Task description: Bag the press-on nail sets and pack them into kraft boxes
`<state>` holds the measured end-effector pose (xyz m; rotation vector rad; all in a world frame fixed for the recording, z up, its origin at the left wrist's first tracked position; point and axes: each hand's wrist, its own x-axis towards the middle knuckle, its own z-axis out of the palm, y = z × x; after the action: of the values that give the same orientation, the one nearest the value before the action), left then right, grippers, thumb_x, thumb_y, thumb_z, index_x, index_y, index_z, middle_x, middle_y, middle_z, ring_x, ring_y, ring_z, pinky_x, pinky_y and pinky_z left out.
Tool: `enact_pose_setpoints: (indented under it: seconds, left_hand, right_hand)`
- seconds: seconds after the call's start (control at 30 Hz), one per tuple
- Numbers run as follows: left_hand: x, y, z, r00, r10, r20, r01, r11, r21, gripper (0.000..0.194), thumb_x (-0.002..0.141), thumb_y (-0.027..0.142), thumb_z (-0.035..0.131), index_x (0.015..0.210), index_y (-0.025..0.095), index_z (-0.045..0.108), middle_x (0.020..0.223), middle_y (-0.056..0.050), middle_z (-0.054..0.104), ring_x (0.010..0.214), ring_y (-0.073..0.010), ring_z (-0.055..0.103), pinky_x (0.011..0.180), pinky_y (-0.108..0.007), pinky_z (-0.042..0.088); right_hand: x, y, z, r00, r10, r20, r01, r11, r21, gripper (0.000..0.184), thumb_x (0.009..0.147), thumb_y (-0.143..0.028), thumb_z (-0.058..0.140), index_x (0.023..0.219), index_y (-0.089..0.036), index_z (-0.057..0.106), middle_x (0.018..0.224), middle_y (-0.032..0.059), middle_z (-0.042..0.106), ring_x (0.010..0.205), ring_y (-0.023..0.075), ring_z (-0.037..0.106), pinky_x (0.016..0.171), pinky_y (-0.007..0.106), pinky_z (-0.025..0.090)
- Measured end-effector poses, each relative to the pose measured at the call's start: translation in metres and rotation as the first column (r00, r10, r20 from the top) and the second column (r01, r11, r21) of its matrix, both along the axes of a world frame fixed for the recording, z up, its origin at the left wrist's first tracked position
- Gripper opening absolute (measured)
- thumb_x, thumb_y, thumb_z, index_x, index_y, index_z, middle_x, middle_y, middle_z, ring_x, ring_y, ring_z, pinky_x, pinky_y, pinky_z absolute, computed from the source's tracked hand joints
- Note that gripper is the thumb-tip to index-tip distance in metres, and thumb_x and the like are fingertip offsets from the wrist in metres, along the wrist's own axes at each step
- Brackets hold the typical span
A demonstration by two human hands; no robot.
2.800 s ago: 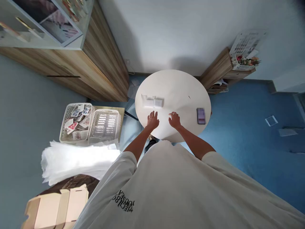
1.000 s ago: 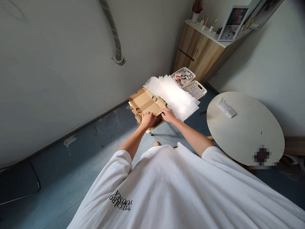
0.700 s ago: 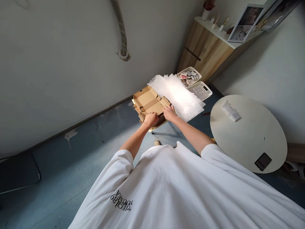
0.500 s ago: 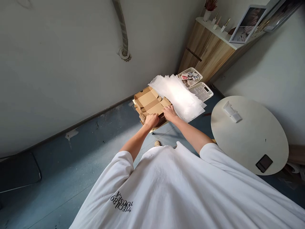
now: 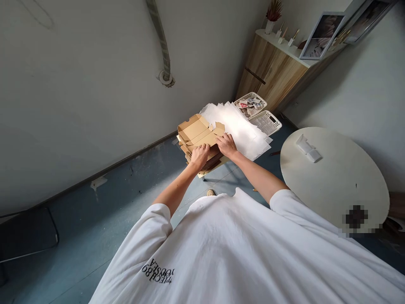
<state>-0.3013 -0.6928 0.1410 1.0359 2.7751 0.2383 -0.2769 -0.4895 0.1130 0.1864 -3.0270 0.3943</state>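
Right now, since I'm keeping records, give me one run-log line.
left hand: holding unfolded brown cardboard box | right hand: holding its near edge | beside box: stacked thin white sheets

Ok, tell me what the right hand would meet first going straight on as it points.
Most likely the open cardboard: the right hand points across it, fingers apparently at its edge, though depth is unclear.

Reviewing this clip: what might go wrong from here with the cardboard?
1. The left hand and right hand are at the near edge of the open carton, which lies on a cardboard pile; pulling it could drag or topple layers below.

2. The loose white sheets lie right beside the carton and the right hand, so a sideways sweep might scatter them.
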Motion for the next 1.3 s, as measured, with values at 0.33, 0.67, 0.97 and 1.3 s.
enact_pose_setpoints:
  seconds: [0.33, 0.67, 0.97, 1.3]
  left_hand:
    - [-0.023, 0.027, 0.036, 0.986, -0.106, -0.126, 0.129, 0.973, 0.190, 0.061, 0.102, 0.009, 0.035, 0.161, 0.019, 0.047, 0.167, -0.014, 0.050, 0.160, -0.0292, 0.040, 0.132, -0.051, 0.030]
    - [0.012, 0.157, 0.056, 0.908, -0.366, -0.203, 0.413, 0.862, 0.294, 0.059, 0.103, 0.012, 0.038, 0.162, 0.015, 0.047, 0.169, -0.016, 0.047, 0.162, -0.0278, 0.036, 0.134, -0.053, 0.027]
    - [0.121, 0.317, 0.046, 0.710, -0.679, -0.186, 0.704, 0.677, 0.216, 0.066, 0.100, 0.010, 0.039, 0.165, 0.017, 0.044, 0.172, -0.013, 0.044, 0.163, -0.0285, 0.035, 0.135, -0.054, 0.026]
    - [0.269, 0.466, 0.002, 0.503, -0.842, -0.198, 0.861, 0.468, 0.196, 0.063, 0.099, 0.010, 0.039, 0.162, 0.014, 0.048, 0.167, -0.017, 0.050, 0.158, -0.0303, 0.043, 0.132, -0.055, 0.032]
  right_hand:
    - [0.008, 0.029, 0.035, 0.985, -0.130, -0.115, 0.125, 0.991, -0.046, 0.052, 0.113, -0.034, 0.029, 0.157, -0.028, 0.057, 0.160, 0.0075, 0.058, 0.128, 0.0361, 0.046, 0.112, 0.053, 0.030]
    - [0.104, 0.136, 0.061, 0.892, -0.392, -0.224, 0.392, 0.919, -0.044, 0.054, 0.111, -0.033, 0.032, 0.159, -0.021, 0.056, 0.160, 0.0120, 0.057, 0.128, 0.0381, 0.046, 0.113, 0.059, 0.033]
    - [0.272, 0.254, 0.053, 0.769, -0.612, -0.186, 0.618, 0.786, -0.028, 0.058, 0.109, -0.026, 0.027, 0.160, -0.022, 0.054, 0.162, 0.0103, 0.055, 0.128, 0.0394, 0.047, 0.110, 0.059, 0.033]
    - [0.451, 0.356, 0.016, 0.629, -0.761, -0.160, 0.778, 0.616, 0.125, 0.055, 0.106, -0.019, 0.035, 0.157, -0.020, 0.058, 0.156, 0.0148, 0.061, 0.119, 0.0368, 0.049, 0.098, 0.053, 0.035]
